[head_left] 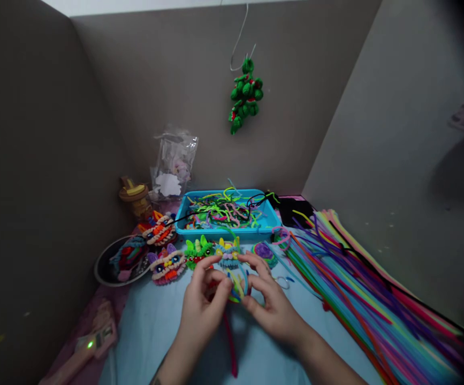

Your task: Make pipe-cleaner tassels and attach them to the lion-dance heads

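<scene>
1. Small multicoloured pipe-cleaner piece (240,284) held between both hands just above the bench (155,326), mid-view, just in front of a row of finished figures (168,265).
2. Left hand (203,309): fingers clamped on the piece's left side, thumb on top.
3. Right hand (274,309): fingers pinched on its right edge.
4. Red stem (230,342) trailing from the piece; long axis running away-to-near, free end pointing toward the person.
5. Facing of the piece itself: cannot tell, covered by fingers.
6. Blue tray (264,222) of offcuts behind; bundle of 100s of straight pipe cleaners (360,291) to the right, lying diagonally.
</scene>
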{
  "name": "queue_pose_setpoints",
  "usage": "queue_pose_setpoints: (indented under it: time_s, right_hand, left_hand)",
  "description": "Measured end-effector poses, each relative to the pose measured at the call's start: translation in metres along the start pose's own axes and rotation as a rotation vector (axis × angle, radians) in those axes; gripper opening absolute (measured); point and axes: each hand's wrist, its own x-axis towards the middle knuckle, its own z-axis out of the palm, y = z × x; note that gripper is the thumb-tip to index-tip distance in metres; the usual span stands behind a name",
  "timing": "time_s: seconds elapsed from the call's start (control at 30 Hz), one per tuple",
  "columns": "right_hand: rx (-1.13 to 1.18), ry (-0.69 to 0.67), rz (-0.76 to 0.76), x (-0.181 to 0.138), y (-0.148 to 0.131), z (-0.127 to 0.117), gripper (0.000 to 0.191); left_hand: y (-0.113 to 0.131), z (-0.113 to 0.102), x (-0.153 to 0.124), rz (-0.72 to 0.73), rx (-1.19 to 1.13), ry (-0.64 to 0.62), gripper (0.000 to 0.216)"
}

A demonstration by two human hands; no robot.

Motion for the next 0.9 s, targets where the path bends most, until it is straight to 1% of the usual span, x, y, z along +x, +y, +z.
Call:
queue_pose_setpoints:
  time_s: [0.2,0.27,0.33,0.5,0.7,0.83,0.9]
  right_hand:
    - [-0.005,0.032,-0.079,-0.003,-0.005,0.000,0.015]
    - [-0.012,0.058,-0.078,-0.005,-0.006,0.000,0.014]
    - [-0.027,0.069,-0.066,-0.005,-0.007,0.000,0.015]
    - [-0.033,0.046,-0.068,-0.005,-0.005,0.002,0.015]
    - [-0.017,0.018,-0.063,-0.005,-0.004,0.001,0.012]
    - [0.004,-0.007,-0.057,-0.006,-0.004,0.000,0.012]
    - [0.031,-0.006,-0.048,-0.006,-0.004,0.001,0.013]
  left_hand:
    - [0.001,0.004,0.002,-0.095,-0.183,0.107,0.038]
    - [0.002,0.006,0.000,-0.094,-0.207,0.143,0.039]
    - [0.003,0.008,-0.001,-0.072,-0.195,0.152,0.040]
    - [0.006,0.007,-0.001,-0.063,-0.152,0.100,0.046]
    - [0.006,0.002,0.002,-0.131,-0.275,0.057,0.055]
    - [0.004,-0.003,0.002,-0.183,-0.331,-0.030,0.048]
    - [0.006,-0.006,0.002,-0.195,-0.307,-0.060,0.040]
